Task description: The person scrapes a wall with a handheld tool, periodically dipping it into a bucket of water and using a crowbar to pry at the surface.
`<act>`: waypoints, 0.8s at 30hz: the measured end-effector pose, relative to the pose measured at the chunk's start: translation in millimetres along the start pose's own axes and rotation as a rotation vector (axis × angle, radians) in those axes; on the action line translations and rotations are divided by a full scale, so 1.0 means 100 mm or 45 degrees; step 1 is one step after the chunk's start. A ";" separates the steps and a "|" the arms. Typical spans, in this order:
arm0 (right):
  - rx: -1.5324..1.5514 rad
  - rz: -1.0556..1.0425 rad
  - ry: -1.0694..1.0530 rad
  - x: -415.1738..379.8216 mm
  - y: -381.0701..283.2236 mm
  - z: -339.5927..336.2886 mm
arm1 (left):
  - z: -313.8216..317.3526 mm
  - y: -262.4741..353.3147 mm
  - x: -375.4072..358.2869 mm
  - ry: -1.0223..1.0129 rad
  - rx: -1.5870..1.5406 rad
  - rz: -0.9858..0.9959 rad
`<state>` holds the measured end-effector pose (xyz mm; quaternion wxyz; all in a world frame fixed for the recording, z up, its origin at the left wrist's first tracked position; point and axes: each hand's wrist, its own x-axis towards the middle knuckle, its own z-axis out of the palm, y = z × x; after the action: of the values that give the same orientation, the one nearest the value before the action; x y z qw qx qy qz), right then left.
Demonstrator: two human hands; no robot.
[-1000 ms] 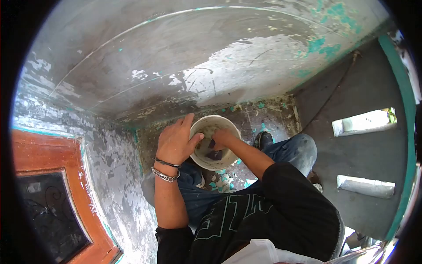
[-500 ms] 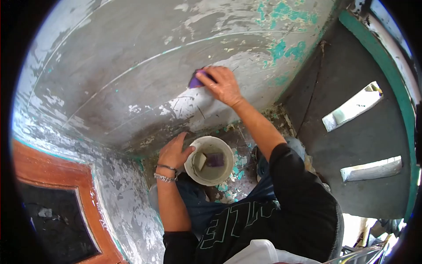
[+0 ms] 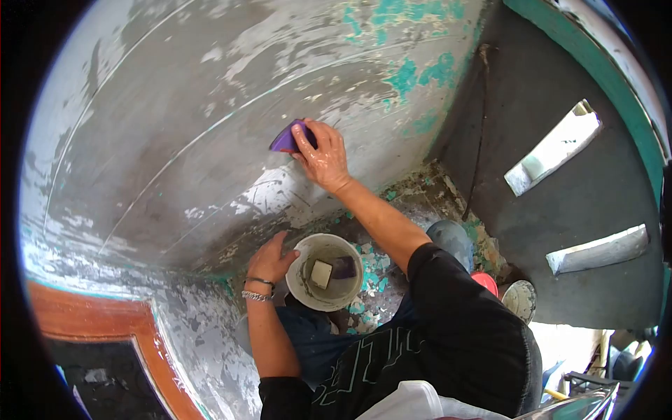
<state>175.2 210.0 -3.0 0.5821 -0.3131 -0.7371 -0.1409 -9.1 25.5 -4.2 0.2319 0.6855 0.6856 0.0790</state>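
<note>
My right hand (image 3: 323, 155) grips a purple sanding block (image 3: 289, 137) with a red edge and presses it to the patchy wall (image 3: 231, 119). Wet marks shine on the fingers. My left hand (image 3: 269, 262) hangs at the left rim of a pale round bucket (image 3: 288, 280), its fingers loosely spread and nothing in them. Murky water sits inside the bucket. A cream-coloured block (image 3: 320, 274) and a dark purple piece (image 3: 344, 267) lie in it, side by side.
Flakes of turquoise paint (image 3: 371, 283) litter the floor between my legs. To the right stand a red container (image 3: 484, 283) and a second bucket (image 3: 519, 301). A dark side wall (image 3: 560, 217) has two slots. At lower left is an orange-brown frame (image 3: 98, 311).
My right hand has moved left and slightly down along the wall with the sanding block. The view has shifted, bringing the red container and second bucket into sight.
</note>
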 end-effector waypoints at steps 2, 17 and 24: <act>-0.005 0.000 -0.012 0.15 0.43 -0.15 | -0.02 -0.08 -0.07 -0.048 0.009 -0.045; -0.289 0.439 0.295 0.45 1.41 -0.60 | 0.24 -0.54 -0.15 -0.136 -0.009 -0.192; -0.179 0.619 0.396 0.04 1.01 -0.28 | 0.31 -0.54 -0.14 -0.179 0.117 -0.180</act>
<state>259.6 272.4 -7.0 0.6816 -0.4947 -0.5309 -0.0944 -44.9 2.8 -51.7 0.2525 0.6493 0.7171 -0.0173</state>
